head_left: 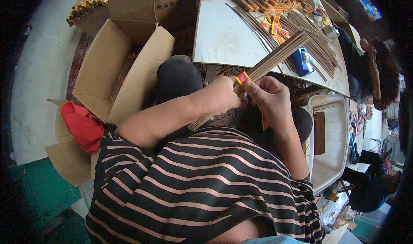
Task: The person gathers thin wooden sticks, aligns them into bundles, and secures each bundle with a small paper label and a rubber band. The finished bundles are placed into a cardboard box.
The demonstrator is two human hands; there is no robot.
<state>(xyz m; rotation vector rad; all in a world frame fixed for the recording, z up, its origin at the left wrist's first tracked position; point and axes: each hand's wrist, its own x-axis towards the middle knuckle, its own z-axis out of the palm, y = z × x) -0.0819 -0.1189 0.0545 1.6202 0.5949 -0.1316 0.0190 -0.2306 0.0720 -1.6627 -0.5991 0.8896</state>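
Bundle (279, 54): tilted, far end over table (221, 33) | left hand (224, 92): wrapped round bundle | right hand (272, 98): half closed, thumb on band (243, 78), grip unclear | feel: probably light, stiff, brittle; best gripped at band

A red cloth (82, 125) is lying at the edge of an open cardboard box (101, 61). A white tub (330, 162) is sitting near the worktop (221, 35).

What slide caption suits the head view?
Left grip around a brown stick bundle, right grip at its red-and-yellow band, by a white table.
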